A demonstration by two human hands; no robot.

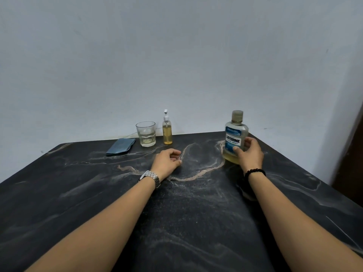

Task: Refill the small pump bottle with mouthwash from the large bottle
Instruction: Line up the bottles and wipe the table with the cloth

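Right hand [249,154] grip wraps large bottle [235,136], upright far right on table [98,193], cap on. Left hand [167,159] loosely curled, empty. Pump bottle [167,132] far centre, pump on. Suggest: uncap both first, pour slowly.

Dim, flat, cool indoor light; source not visible. Wall [176,55] evenly grey with vignetting toward the corners. Shadows soft: a dark patch on the table [196,213] under the right wrist. Faint sheen on the tabletop, no hard glare. Wide-angle stretch bends the table's edges. Slightly soft and noisy overall; bottle label [233,141] partly legible.
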